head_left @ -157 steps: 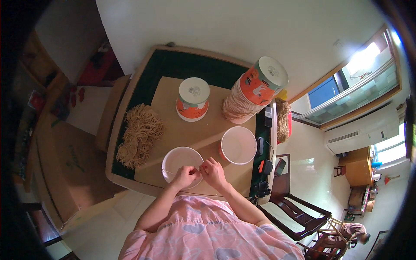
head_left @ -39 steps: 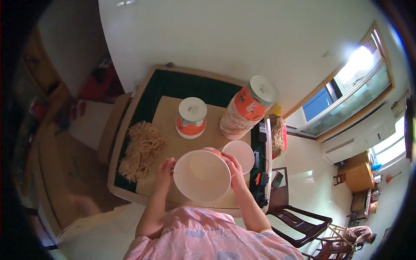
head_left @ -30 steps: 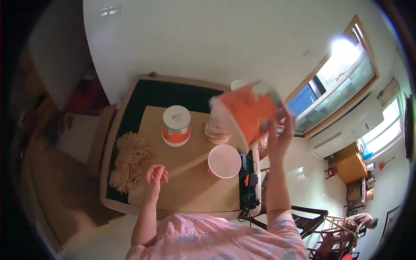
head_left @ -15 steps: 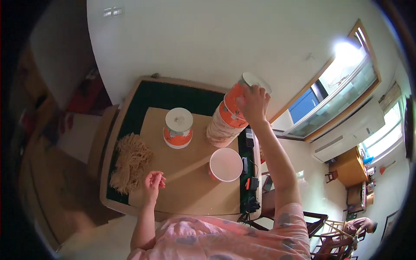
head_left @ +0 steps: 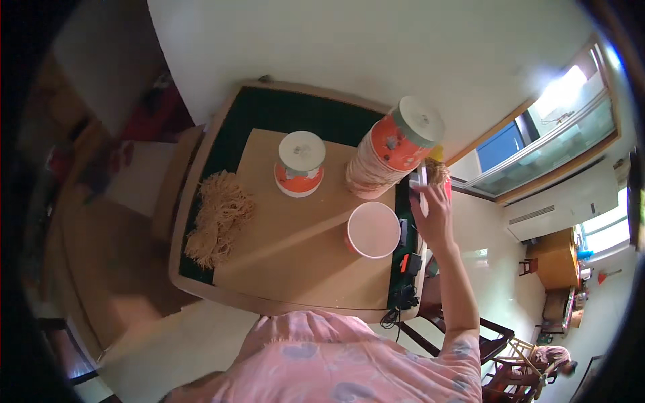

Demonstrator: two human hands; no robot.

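Just beyond the fingers of our right hand [head_left: 435,218], to their left, stands the upside-down stack of buckets [head_left: 396,148]. We judge that much is stacked already, with two outside it: one upright bucket [head_left: 373,232], left of the fingers and nearer us, and one upside-down bucket [head_left: 300,163], farther left. Our fingers are loosely parted, nothing visible between them; our left hand is out of view. Farthest left of the fingers lies one tan cord bundle [head_left: 218,218]. We count one stack, though its rims are perhaps too close to number.
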